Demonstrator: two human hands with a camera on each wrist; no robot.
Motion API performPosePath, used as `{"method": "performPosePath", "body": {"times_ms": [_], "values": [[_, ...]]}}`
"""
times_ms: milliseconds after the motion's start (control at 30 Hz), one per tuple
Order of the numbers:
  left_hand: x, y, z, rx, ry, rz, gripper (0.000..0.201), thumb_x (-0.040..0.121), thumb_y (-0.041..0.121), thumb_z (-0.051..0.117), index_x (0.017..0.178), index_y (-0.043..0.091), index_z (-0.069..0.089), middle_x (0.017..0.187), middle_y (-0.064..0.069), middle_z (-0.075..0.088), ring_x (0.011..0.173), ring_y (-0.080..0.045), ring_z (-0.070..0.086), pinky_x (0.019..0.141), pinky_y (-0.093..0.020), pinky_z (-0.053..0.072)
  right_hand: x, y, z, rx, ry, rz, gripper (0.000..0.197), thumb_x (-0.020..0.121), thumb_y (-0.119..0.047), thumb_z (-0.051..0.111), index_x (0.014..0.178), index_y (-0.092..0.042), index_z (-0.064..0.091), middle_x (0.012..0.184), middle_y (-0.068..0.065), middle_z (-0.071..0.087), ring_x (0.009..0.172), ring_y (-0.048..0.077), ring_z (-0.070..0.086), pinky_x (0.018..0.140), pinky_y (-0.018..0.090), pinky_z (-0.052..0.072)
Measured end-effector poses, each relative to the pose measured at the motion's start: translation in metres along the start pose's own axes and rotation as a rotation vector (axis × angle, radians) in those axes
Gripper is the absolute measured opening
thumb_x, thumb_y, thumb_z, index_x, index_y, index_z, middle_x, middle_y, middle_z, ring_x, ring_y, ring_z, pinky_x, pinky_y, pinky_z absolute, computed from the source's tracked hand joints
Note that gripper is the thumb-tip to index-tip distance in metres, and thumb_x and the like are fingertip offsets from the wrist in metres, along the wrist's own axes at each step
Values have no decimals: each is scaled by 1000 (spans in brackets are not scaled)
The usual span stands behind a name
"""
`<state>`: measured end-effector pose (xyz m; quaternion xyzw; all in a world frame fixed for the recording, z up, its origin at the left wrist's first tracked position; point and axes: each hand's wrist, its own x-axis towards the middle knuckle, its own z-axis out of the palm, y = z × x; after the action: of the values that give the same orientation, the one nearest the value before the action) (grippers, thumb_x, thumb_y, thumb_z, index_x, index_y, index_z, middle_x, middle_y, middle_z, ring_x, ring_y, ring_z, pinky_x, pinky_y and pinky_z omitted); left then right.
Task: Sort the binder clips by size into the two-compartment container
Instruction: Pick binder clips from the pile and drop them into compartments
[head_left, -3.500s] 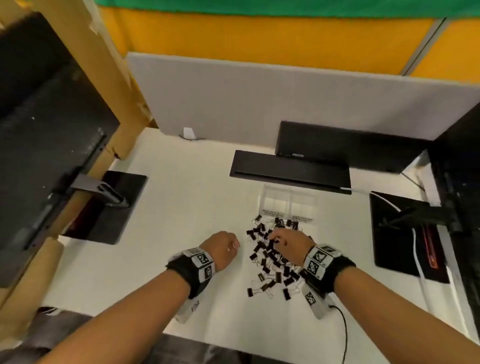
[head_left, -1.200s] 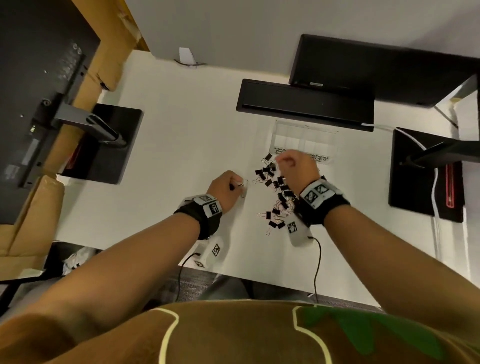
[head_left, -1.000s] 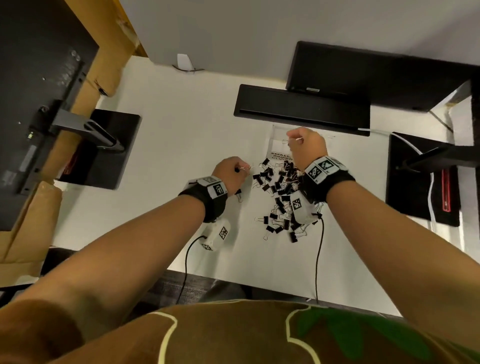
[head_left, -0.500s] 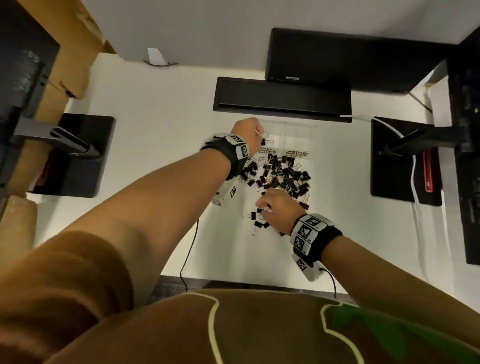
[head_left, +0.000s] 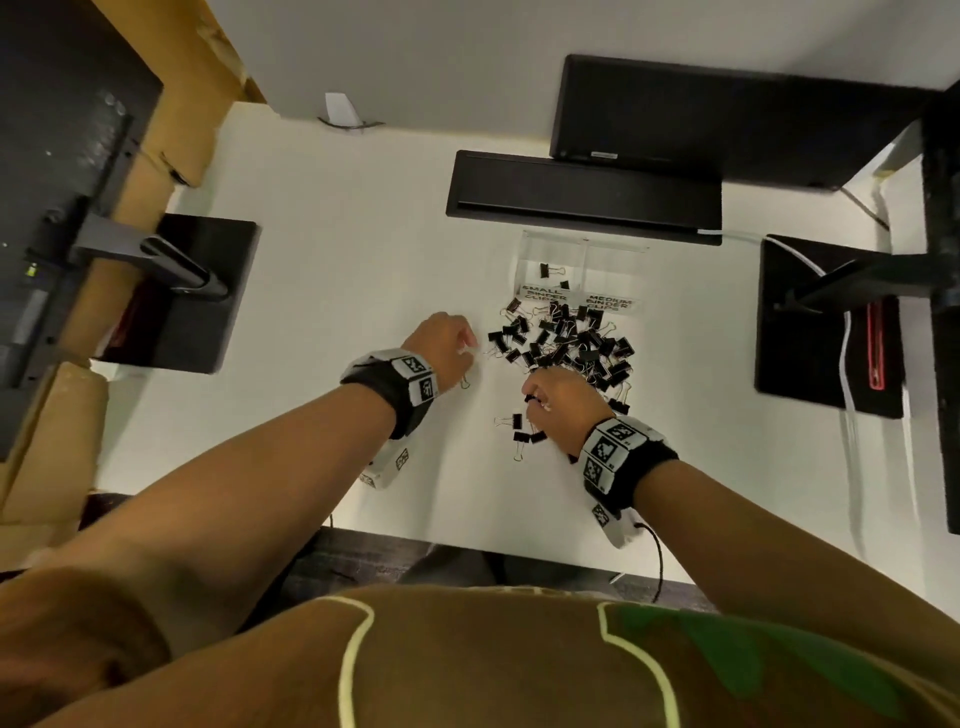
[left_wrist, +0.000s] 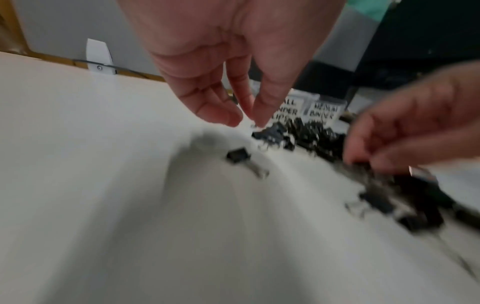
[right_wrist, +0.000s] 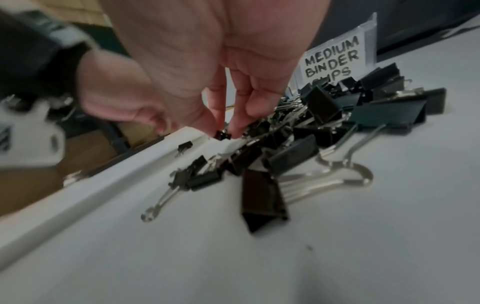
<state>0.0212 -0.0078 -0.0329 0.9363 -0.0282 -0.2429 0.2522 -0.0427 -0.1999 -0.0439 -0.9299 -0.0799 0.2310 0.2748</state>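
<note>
At frame centre, the right hand (right_wrist: 207, 86) pinches a small binder clip (right_wrist: 223, 135) at the near-left edge of the pile (head_left: 566, 343). The left hand (head_left: 441, 348), fingers loosely relaxed and holding nothing, hovers left of the pile.

A dense heap of black metal binder clips (head_left: 566, 343) crowds the front of the clear plastic two-compartment container (head_left: 582, 270), and a long flat black bar (head_left: 582, 197) closes off its far side. Bare white counter (head_left: 337, 291) lies open to the left.
</note>
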Motion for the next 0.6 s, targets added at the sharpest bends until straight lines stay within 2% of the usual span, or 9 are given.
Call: {"method": "performPosePath", "body": {"times_ms": [67, 133, 200, 233, 333, 467, 533, 600], "values": [[-10, -13, 13, 45, -49, 0, 27, 83, 12, 60, 110, 14, 60, 114, -10, 54, 100, -26, 59, 87, -33, 50, 0, -1, -6, 137, 39, 69, 24, 88, -11, 50, 110, -8, 61, 103, 6, 59, 93, 20, 56, 84, 33, 50], [-16, -18, 24, 58, -54, 14, 31, 85, 11, 58, 116, 14, 57, 118, -11, 50, 100, -29, 58, 88, -35, 50, 1, 1, -9, 244, 88, 107, 21, 89, -12, 50, 106, -12, 63, 95, 0, 60, 83, 14, 58, 75, 25, 51], [-19, -19, 30, 58, -22, 41, 25, 87, 11, 57, 112, 11, 58, 115, -12, 48, 95, -31, 58, 84, -34, 49, 2, 6, -12, 284, 134, 115, 19, 90, -11, 49, 102, -14, 64, 87, -4, 59, 72, 6, 55, 65, 14, 45], [-19, -19, 32, 61, -14, 53, 20, 87, 12, 59, 107, 9, 58, 113, -13, 48, 94, -32, 58, 82, -33, 48, 2, 8, -13, 293, 146, 118, 19, 91, -11, 49, 101, -15, 65, 86, -5, 59, 70, 3, 53, 63, 13, 44], [-19, -17, 34, 110, -21, 49, 19, 88, 21, 61, 100, 6, 56, 111, -12, 47, 90, -31, 56, 78, -34, 47, 2, 13, -15, 278, 160, 100, 22, 90, -8, 48, 101, -15, 67, 89, -2, 60, 71, 7, 53, 71, 23, 50], [-21, -21, 38, 189, -14, 48, 22, 93, 24, 54, 96, 2, 54, 110, -15, 46, 90, -32, 54, 82, -44, 50, 1, 7, -12, 169, 120, -4, 22, 90, -5, 50, 103, -9, 68, 93, -3, 54, 74, 8, 50, 80, 27, 50], [-23, -23, 41, 196, -9, 77, 21, 94, 21, 51, 100, 1, 51, 111, -16, 47, 88, -33, 55, 80, -44, 50, 2, 4, -7, 37, 39, -45, 22, 91, -11, 53, 109, -7, 64, 98, 2, 54, 86, 12, 51, 90, 31, 49], [-25, -22, 43, 184, 2, 96, 21, 95, 18, 50, 107, 1, 50, 114, -17, 48, 90, -33, 55, 78, -39, 48, 4, 2, 0, -89, -42, -20, 30, 91, -20, 55, 118, -6, 58, 115, 8, 55, 104, 19, 52, 96, 33, 45]]}}
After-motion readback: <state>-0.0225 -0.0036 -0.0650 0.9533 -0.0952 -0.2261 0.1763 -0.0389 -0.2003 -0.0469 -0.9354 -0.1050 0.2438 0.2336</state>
